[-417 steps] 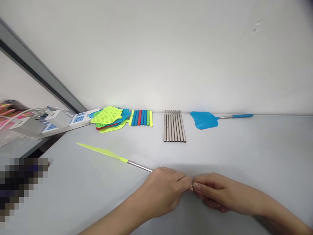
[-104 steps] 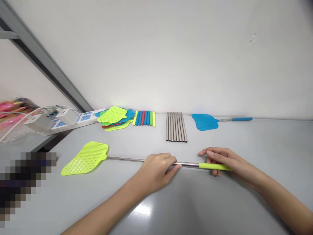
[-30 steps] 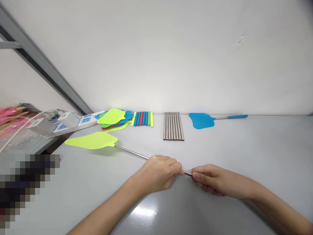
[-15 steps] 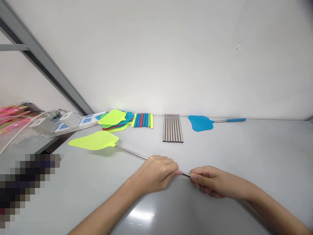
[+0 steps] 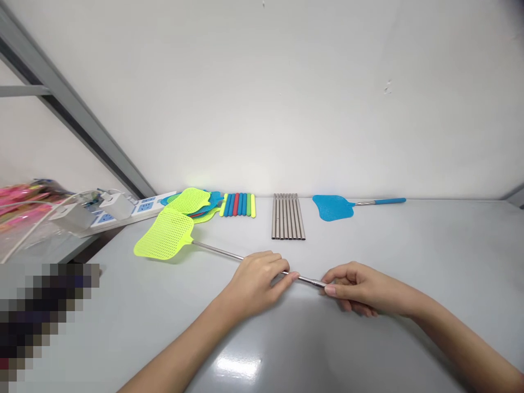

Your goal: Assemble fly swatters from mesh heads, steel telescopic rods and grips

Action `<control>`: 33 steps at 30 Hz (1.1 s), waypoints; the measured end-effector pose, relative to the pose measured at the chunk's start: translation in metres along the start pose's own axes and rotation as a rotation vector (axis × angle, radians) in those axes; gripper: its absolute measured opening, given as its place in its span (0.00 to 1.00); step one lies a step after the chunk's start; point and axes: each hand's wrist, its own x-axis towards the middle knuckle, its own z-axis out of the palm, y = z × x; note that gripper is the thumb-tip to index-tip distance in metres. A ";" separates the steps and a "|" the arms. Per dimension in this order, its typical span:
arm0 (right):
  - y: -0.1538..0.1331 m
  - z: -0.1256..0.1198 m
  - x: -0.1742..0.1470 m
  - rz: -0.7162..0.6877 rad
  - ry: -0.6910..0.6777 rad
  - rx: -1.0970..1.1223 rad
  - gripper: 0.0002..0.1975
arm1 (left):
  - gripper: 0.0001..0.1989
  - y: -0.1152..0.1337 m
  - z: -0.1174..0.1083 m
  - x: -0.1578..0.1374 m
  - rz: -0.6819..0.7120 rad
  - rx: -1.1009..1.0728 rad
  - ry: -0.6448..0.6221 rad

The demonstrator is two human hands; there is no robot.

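A yellow-green fly swatter [image 5: 166, 236] with a perforated head and a long thin metal rod lies across in front of me, its head to the left. My left hand [image 5: 264, 281] is closed round the rod near its middle. At the rod's right end, my right hand [image 5: 354, 286] pinches the metal tip between thumb and fingers; the very end is hidden behind them. Between the two hands a short stretch of rod shows, with a thicker segment by the right fingertips. No coloured grip is visible on this rod.
Along the wall lie stacked swatter heads [image 5: 190, 201], a row of coloured handles [image 5: 238, 205], several metal tubes [image 5: 288, 217] and a blue fly swatter [image 5: 333, 208] with a blue grip. A power strip [image 5: 143, 207] with chargers and bagged pink items [image 5: 24, 199] are at left.
The swatter's head has rolled to show its face more broadly. My right hand has moved slightly up and right, loosening its fingers, and more rod shows between my hands.
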 end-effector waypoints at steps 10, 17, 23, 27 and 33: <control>0.001 0.003 0.000 -0.056 -0.009 0.003 0.19 | 0.14 0.005 0.004 0.001 0.067 -0.006 -0.054; 0.001 0.007 0.002 -0.056 0.012 0.004 0.17 | 0.14 0.014 0.007 0.000 0.125 0.011 -0.072; 0.003 0.010 0.001 -0.021 0.008 0.025 0.15 | 0.13 0.021 0.011 -0.002 0.127 -0.038 -0.088; 0.000 0.012 -0.001 -0.003 0.012 0.001 0.15 | 0.12 0.024 0.012 -0.003 0.131 -0.031 -0.074; -0.002 0.018 0.001 -0.035 0.041 -0.102 0.18 | 0.12 0.025 0.014 -0.005 0.131 -0.082 -0.073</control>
